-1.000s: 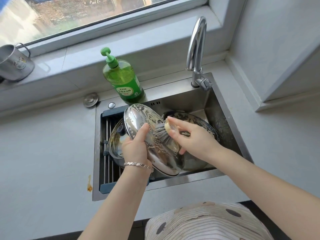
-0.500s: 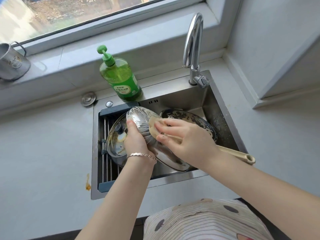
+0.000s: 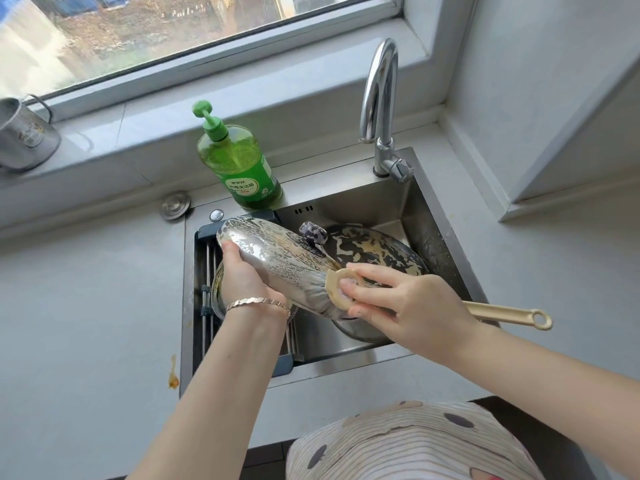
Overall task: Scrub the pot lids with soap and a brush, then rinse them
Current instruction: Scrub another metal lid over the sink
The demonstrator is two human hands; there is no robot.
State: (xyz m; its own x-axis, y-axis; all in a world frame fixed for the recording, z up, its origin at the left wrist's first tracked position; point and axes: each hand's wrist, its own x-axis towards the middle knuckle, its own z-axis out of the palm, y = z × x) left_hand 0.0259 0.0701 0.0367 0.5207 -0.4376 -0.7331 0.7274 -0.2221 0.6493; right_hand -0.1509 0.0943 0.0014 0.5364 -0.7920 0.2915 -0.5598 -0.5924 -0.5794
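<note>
Suds cover the pot lid that I hold tilted above the left half of the sink. My left hand grips its rim, fingers curled round the edge. My right hand is clamped on the brush, pressing its head against the lid's near edge, handle reaching past the sink's right rim. A second soapy lid lies inside the sink; the soap bottle stands on its back ledge.
</note>
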